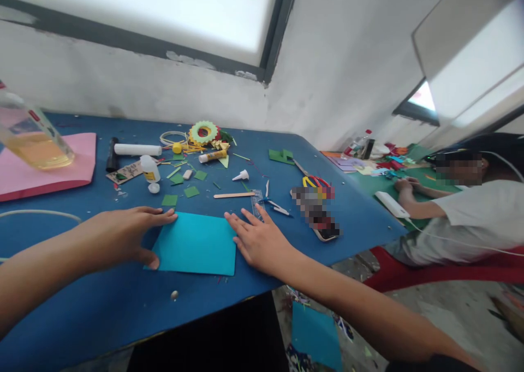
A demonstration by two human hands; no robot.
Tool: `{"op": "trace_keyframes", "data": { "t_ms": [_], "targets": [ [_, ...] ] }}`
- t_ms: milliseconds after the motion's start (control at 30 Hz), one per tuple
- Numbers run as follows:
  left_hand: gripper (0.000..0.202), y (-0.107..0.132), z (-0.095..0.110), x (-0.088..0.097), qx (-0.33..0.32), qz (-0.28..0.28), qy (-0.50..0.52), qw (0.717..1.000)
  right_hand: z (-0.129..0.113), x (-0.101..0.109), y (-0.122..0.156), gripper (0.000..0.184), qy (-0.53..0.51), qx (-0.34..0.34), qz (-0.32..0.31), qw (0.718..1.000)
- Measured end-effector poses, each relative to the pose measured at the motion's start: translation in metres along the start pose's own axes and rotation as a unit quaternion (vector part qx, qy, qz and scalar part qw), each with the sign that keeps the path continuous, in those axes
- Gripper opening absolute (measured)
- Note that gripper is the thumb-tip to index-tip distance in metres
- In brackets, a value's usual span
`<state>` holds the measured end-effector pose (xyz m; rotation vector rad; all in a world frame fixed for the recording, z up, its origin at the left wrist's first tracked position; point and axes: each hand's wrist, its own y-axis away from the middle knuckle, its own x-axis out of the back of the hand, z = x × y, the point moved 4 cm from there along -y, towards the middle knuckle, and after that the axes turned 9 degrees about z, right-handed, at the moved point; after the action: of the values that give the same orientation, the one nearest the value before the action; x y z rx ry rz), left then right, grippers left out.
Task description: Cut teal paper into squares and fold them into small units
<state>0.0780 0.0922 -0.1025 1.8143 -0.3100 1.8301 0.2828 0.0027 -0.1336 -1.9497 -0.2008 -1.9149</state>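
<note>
The sheet point(196, 244), bright blue, lies flat on the table point(102, 312) at its near edge. The left hand point(126, 235) is spread, its thumb on the sheet's near left corner and its fingertips at the far left one, clenching nothing. The right hand point(262, 241) is loosely extended, fingers on the sheet's right edge, likewise grasping nothing. Below and to the right of the sheet, a second blue piece point(315, 334) lies on the floor.

Just beyond the sheet are a wooden stick point(233, 196) and green scraps point(169, 200). Right of it lies a phone point(315, 214), with scissors point(318, 185) just past that.

Beyond the sheet's far left corner is a small bottle point(149, 170), a white cap point(154, 188) beside it; I cannot tell what it holds. A white nozzle point(241, 175) lies beyond the sheet, and past it a glue stick point(213, 156); its contents do not show. Well left of the sheet, a large clear bottle point(43, 151) holds a shallow amount of yellow liquid, on a pink folder point(84, 154).

Farthest, well right of the sheet, a co-worker point(483, 208) sits at a green table point(426, 184), where a red-capped bottle point(360, 144) stands.
</note>
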Motion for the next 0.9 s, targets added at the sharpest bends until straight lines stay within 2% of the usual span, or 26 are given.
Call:
{"op": "trace_keyframes", "data": {
  "t_ms": [133,233,333,400,467,533,633,800,900],
  "targets": [
    [0.078,-0.004,-0.002,0.001,0.003,-0.016,-0.002,1.000,0.008,0.011,0.011,0.049,-0.034,-0.027,0.010,0.999],
    [0.073,-0.009,-0.006,-0.002,-0.002,-0.008,0.006,1.000,0.036,0.025,0.027,0.048,-0.065,-0.081,0.054,0.993],
    [0.053,-0.011,-0.009,-0.005,-0.026,0.055,0.024,0.998,0.090,0.035,0.058,0.056,-0.010,-0.268,0.142,0.953],
    [0.039,-0.011,-0.009,-0.006,-0.056,0.127,0.036,0.990,0.123,0.029,0.080,0.065,0.025,-0.372,0.123,0.920],
    [0.033,-0.010,-0.009,-0.009,-0.091,0.176,0.044,0.979,0.146,0.018,0.096,0.069,0.016,-0.432,0.086,0.898],
    [0.033,-0.009,-0.010,-0.014,-0.110,0.183,0.050,0.976,0.158,0.009,0.102,0.067,0.001,-0.434,0.076,0.898],
    [0.038,-0.010,-0.013,-0.018,-0.108,0.166,0.067,0.978,0.165,0.004,0.101,0.072,-0.010,-0.431,0.077,0.899],
    [0.045,-0.010,-0.016,-0.019,-0.104,0.142,0.087,0.981,0.166,0.011,0.089,0.079,-0.016,-0.413,0.071,0.908],
    [0.043,-0.010,-0.015,-0.018,-0.101,0.129,0.096,0.982,0.168,0.013,0.081,0.088,-0.022,-0.410,0.068,0.909]
  ]
}}
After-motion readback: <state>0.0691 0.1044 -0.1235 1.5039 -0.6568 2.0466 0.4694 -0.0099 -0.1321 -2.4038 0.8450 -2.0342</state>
